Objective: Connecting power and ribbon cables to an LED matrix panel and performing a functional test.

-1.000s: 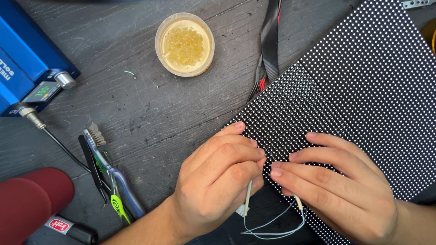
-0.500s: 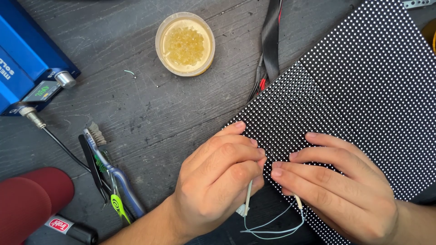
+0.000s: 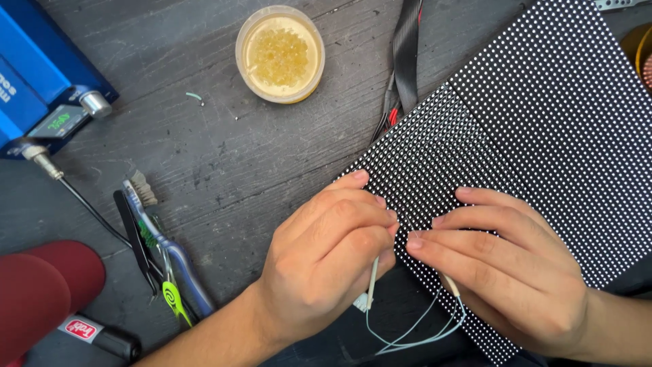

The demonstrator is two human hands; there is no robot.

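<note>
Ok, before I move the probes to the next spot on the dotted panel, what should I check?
1. Left hand holds white probe: ok.
2. Right hand holds second probe: ok.
3. Probe tips on dotted panel: cannot tell, fingers hide them.
4. Thin wire loops free below the hands: ok.
5. Jar of yellow paste clear of both hands: ok.

A round jar of yellow granules point(image 3: 280, 56) stands on the dark table point(image 3: 204, 149). A blue device point(image 3: 41, 81) sits at left, with a toothbrush point(image 3: 166, 251) below it.
</note>
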